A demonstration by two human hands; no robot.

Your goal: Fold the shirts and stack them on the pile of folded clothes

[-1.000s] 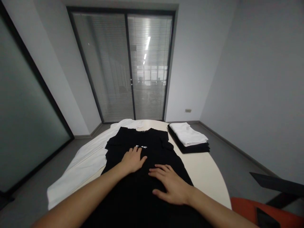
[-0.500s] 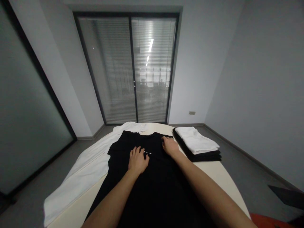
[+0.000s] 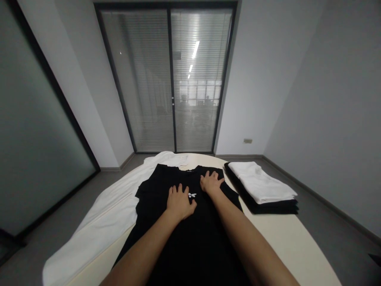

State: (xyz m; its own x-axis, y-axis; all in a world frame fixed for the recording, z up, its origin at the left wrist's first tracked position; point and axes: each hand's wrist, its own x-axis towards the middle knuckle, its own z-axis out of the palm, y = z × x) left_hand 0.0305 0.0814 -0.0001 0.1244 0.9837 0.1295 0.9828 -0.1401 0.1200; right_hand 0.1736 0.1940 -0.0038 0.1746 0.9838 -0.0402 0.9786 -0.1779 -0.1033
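Flanking the white print [image 3: 193, 195], left hand [image 3: 179, 203] and right hand [image 3: 210, 183] rest, fingers spread, on a black T-shirt [image 3: 195, 238], probably soft, light, best held at its shoulders [image 3: 163, 171].

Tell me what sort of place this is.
Probably a small office or meeting room: there are dark-framed glass panels with blinds, a frosted-looking panel on the left, and a pale, round-edged table bearing a black T-shirt.

2 bare hands [image 3: 180, 203] (bare forearms [image 3: 144, 249])
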